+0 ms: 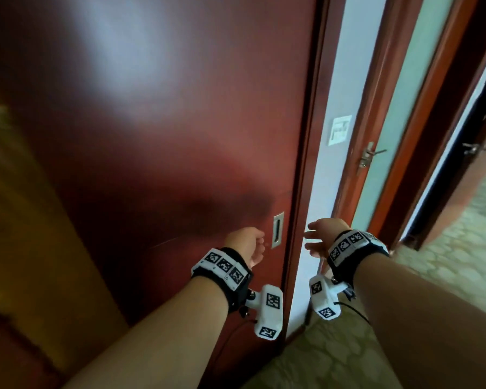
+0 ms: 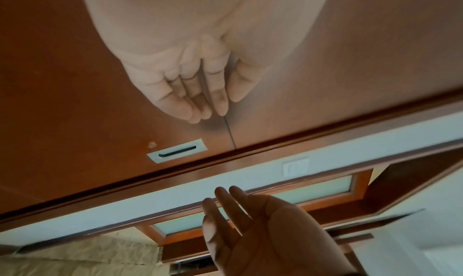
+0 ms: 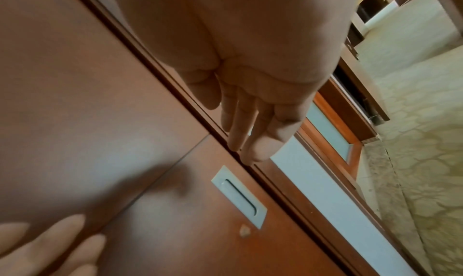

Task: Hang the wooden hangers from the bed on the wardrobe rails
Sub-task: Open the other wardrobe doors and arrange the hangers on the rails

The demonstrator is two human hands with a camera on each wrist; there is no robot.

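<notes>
A dark red wardrobe door (image 1: 157,130) fills the head view, with a recessed metal pull (image 1: 362,230) near its right edge. My left hand (image 1: 249,244) hovers just left of the pull (image 2: 178,150), its fingers (image 2: 190,102) relaxed and holding nothing. To the right of the door's edge, my right hand (image 1: 319,237) reaches forward, fingers (image 3: 248,133) straight and empty, close to the door frame. The metal pull (image 3: 239,197) lies below those fingers in the right wrist view. No hangers, bed or rails appear in any view.
Right of the wardrobe stands a pale wall strip with a white switch plate (image 1: 340,130). Further right is a frosted-glass door (image 1: 399,113) with a metal lever handle (image 1: 369,155), then a dark open doorway (image 1: 460,141). Patterned beige floor (image 1: 446,262) spreads at the lower right.
</notes>
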